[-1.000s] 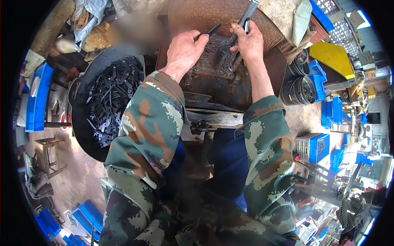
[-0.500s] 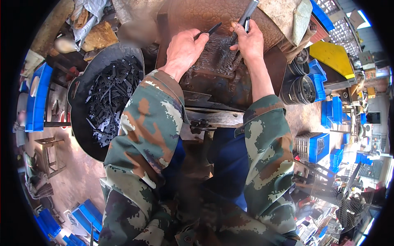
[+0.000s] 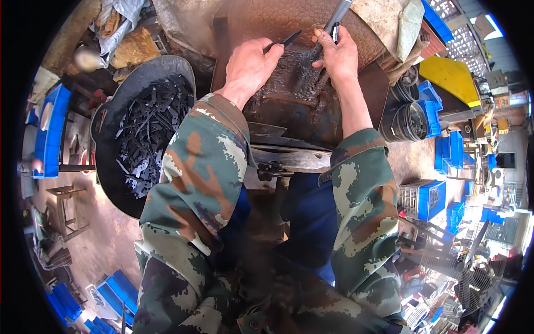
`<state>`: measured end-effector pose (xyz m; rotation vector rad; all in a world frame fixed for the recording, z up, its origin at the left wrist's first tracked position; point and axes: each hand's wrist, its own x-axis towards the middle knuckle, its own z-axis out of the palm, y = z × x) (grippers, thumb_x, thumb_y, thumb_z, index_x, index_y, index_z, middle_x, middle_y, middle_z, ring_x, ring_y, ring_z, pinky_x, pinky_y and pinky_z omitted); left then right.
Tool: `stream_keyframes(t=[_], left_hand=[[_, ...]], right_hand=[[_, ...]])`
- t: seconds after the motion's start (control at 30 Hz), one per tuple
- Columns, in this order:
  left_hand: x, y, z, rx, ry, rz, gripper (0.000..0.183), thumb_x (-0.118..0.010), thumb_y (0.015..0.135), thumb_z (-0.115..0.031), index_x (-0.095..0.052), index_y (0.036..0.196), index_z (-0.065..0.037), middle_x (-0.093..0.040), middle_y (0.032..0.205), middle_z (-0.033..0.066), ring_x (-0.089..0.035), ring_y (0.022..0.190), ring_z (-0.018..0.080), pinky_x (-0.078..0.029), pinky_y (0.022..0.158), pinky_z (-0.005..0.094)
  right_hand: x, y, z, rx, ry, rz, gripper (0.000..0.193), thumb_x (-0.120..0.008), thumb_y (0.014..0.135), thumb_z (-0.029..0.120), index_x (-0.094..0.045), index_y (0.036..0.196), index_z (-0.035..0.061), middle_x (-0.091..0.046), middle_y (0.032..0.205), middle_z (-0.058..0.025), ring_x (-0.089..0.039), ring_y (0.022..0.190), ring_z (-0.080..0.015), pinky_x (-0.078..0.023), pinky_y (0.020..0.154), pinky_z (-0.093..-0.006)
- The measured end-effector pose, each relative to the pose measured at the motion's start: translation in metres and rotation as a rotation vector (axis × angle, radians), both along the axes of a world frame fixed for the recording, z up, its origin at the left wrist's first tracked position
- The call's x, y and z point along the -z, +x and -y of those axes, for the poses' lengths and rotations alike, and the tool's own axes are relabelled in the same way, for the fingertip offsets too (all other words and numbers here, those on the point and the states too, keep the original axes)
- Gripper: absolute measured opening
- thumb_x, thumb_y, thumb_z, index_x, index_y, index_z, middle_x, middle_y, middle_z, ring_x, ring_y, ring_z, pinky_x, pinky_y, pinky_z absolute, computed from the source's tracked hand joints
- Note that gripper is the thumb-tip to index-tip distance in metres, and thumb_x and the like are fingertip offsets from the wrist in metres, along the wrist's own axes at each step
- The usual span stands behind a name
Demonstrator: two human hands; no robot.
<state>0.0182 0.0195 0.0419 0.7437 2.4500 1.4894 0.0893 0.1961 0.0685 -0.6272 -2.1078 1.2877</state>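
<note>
My left hand (image 3: pixel 251 68) is closed, thumb and fingers pinching a thin dark metal strip (image 3: pixel 290 38) that points up and to the right. Across from it, my right hand (image 3: pixel 338 54) is closed round a narrow black piece (image 3: pixel 335 32), mostly hidden by the fingers. A grey metal bar or tube (image 3: pixel 337 13) slants down just beside these fingers. Both hands are above a brown, grimy work surface (image 3: pixel 289 114), with a wet-looking dark mass (image 3: pixel 295 75) between them. Left of my left forearm stands a black tub (image 3: pixel 105 161) holding many dark metal strips (image 3: pixel 149 125).
Dark buckets (image 3: pixel 409 122) and a yellow panel (image 3: pixel 449 79) are at the right. Blue crates (image 3: pixel 431 200) stand farther right, above a fan (image 3: pixel 475 278). A blue bin (image 3: pixel 51 131) and a wooden stool (image 3: pixel 68 209) are at the left. Stiff sheets (image 3: pixel 384 22) lie at the far edge.
A blurred greyish shape beyond the tub's far rim has gone from view. My hands and what they hold have hardly moved.
</note>
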Motion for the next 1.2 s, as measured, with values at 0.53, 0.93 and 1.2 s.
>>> stream_keyframes(t=[0.53, 0.93, 1.2], left_hand=[[-0.0006, 0.0004, -0.0001, 0.020, -0.002, 0.003, 0.037, -0.059, 0.093, -0.043, -0.072, 0.107, -0.010, -0.071, 0.087, 0.0161, -0.067, 0.086, 0.0360, -0.050, 0.080, 0.0452], [-0.0034, 0.0010, 0.0029, 0.023, -0.020, -0.022, 0.038, -0.059, 0.092, -0.043, -0.072, 0.107, -0.010, -0.071, 0.089, 0.0165, -0.067, 0.088, 0.0361, -0.050, 0.081, 0.0453], [-0.0049, 0.0018, 0.0024, 0.034, -0.016, -0.035, 0.037, -0.059, 0.093, -0.042, -0.072, 0.107, -0.010, -0.071, 0.089, 0.0165, -0.067, 0.088, 0.0360, -0.051, 0.081, 0.0445]], right_hand=[[-0.0021, 0.0019, 0.0006, -0.003, -0.008, 0.017, 0.030, -0.069, 0.094, 0.024, -0.061, 0.113, 0.0028, -0.073, 0.090, -0.0070, -0.065, 0.052, -0.0157, -0.054, 0.050, -0.0305], [0.0003, 0.0003, 0.0009, -0.009, 0.014, 0.015, 0.027, -0.066, 0.095, 0.023, -0.061, 0.112, 0.0026, -0.073, 0.091, -0.0063, -0.065, 0.052, -0.0158, -0.054, 0.051, -0.0302], [0.0001, 0.0010, -0.0011, -0.007, 0.020, 0.021, 0.028, -0.067, 0.095, 0.024, -0.062, 0.111, 0.0025, -0.073, 0.090, -0.0064, -0.066, 0.052, -0.0164, -0.054, 0.051, -0.0309]])
